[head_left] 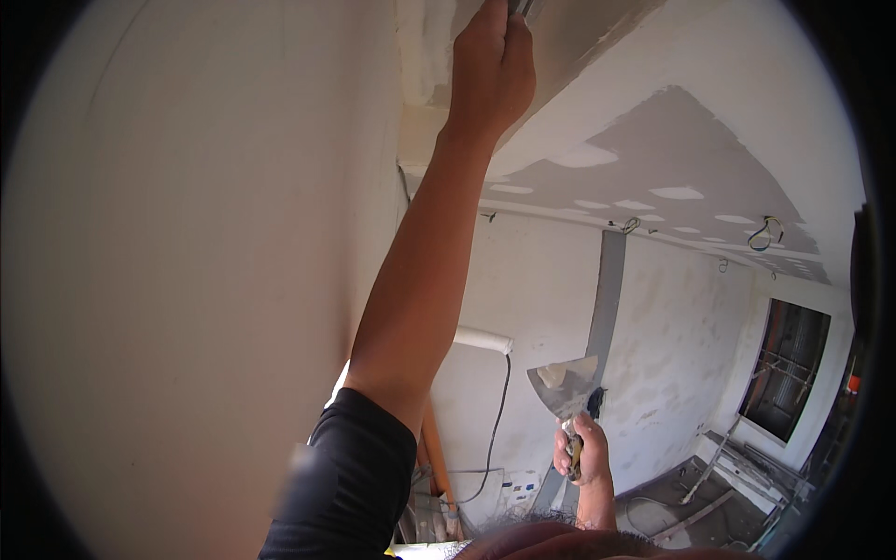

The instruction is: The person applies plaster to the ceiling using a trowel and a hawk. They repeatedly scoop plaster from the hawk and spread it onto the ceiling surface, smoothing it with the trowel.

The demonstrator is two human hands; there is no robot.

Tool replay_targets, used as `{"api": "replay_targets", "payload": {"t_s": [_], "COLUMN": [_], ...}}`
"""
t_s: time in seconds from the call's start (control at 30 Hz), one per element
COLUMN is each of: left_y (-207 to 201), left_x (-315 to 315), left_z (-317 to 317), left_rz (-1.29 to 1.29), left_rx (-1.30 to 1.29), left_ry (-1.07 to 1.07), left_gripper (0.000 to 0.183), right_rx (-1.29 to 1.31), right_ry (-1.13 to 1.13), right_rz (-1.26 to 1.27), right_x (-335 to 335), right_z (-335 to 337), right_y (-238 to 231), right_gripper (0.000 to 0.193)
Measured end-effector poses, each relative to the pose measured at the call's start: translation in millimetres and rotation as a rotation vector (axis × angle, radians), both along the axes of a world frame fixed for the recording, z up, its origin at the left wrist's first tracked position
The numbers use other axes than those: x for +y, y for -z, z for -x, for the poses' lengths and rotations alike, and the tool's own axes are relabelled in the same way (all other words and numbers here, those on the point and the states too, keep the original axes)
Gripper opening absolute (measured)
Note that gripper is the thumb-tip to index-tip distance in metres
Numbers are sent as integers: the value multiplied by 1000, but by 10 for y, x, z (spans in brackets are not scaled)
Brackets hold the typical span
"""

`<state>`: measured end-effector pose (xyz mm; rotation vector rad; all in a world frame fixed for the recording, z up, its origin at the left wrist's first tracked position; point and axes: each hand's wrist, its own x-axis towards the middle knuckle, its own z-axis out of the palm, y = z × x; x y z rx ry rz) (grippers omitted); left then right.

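Wide scraper (pixel 566 396) pointing up in the right hand (pixel 588 453)

On the right, the person's right hand is gripping the scraper by its handle, fingers and thumb curling round it. The blade is facing the ceiling (pixel 691 140), its broad edge uppermost and pale filler (pixel 552 375) clinging to it. The long axis is running nearly upright, tipping slightly left at the top. The fingers are covering much of the handle.

Nearer me, a bare forearm is stretching up from a black sleeve (pixel 359 467) on the left. The left hand (pixel 493 73) is closing around a dark tool (pixel 519 6), which the view is cutting off; I cannot tell its shape or which way it is pointing. That arm is hiding part of a white tube (pixel 485 339). Far right, a window (pixel 786 369) is showing dim, indistinct bars outside.
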<state>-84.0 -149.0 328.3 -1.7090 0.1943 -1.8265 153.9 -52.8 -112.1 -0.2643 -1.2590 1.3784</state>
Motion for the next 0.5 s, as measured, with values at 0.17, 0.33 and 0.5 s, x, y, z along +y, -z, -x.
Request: {"api": "replay_targets", "payload": {"t_s": [0.17, 0.33, 0.5], "left_y": [-273, -407, -424], "left_x": [76, 190, 169], "left_z": [-79, -79, -121], "left_rz": [-17, 0, 53], "left_rx": [-20, -105, -60], "left_ry": [-5, -72, -44], "left_gripper": [47, 46, 45], "right_rx": [7, 11, 14], "right_ry": [-6, -2, 9], "right_rz": [9, 5, 1], "right_x": [33, 40, 12], "right_z": [-13, -12, -24], "right_y": [39, 36, 46], "right_gripper": [28, 29, 29]}}
